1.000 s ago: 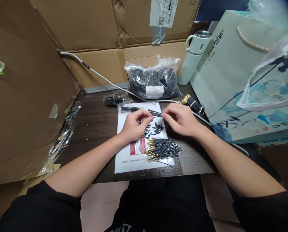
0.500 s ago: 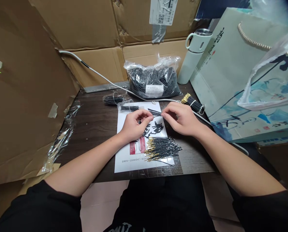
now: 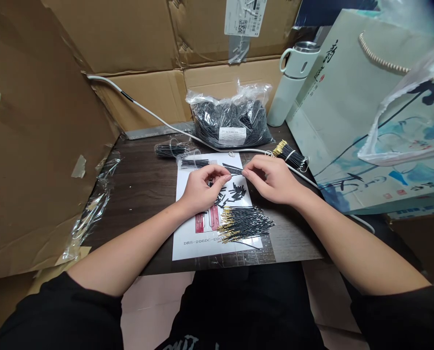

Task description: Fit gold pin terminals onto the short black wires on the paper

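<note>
Over the white sheet [image 3: 183, 249], my left hand [image 3: 206, 187] is closed in a pinch, thumb against forefinger. What sits between those fingertips is too small to make out. Facing it, my right hand [image 3: 269, 179] pinches the end of a thin black wire that points toward the left fingertips. Several black wires [image 3: 232, 169] lie just behind the gap between the hands. Below the fingers are short black tube pieces [image 3: 237, 192], some hidden by my left hand. Closer to me rests a pile of black wires with gold-coloured ends [image 3: 248, 224].
Behind the sheet stands a clear bag of black pieces [image 3: 234, 121], with a white cable [image 3: 158, 118] running past it. Bundled wires [image 3: 291, 154] lie at right, another bundle [image 3: 173, 149] at left. A pale green bottle [image 3: 293, 85] and paper bag [image 3: 348, 112] stand right; cardboard [image 3: 38, 146] walls the left.
Both hands keep almost the same pinch and place. The view has shifted very slightly; nothing else visibly differs.
</note>
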Tool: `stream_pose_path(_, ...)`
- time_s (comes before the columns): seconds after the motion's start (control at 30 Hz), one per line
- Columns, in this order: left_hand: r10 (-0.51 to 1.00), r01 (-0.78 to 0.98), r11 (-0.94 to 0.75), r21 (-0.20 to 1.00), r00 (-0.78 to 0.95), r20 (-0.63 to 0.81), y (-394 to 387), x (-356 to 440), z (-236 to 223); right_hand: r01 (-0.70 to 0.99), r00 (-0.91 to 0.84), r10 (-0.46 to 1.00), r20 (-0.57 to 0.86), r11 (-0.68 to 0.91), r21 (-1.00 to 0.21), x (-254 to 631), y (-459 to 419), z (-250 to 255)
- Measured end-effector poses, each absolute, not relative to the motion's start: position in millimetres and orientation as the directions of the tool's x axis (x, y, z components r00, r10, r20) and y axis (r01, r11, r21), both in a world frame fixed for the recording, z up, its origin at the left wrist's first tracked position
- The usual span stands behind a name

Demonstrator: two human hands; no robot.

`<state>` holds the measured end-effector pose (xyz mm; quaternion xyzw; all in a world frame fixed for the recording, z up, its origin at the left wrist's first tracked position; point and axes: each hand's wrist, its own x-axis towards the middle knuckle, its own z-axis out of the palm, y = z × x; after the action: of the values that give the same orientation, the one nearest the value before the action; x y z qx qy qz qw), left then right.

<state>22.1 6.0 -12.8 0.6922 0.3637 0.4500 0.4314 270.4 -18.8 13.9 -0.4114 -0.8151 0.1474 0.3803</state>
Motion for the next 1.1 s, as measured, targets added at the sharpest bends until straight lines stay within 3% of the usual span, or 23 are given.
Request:
stream_pose_path(0.53,0.892,0.12,-0.366,0.923,0.33,0.31,5.1,22.5,-11.9,0.548,-0.386,0.772,0.505,0.632,-0.548,271.3,-18.8,13.5)
stream_pose_path(1.1,0.888,0.142,-0.397,0.907,0.308,0.341,3.1,23.3,-9.4,0.515,-0.356,0.808,0.469,0.589,-0.623,268.5,-18.6,16.5)
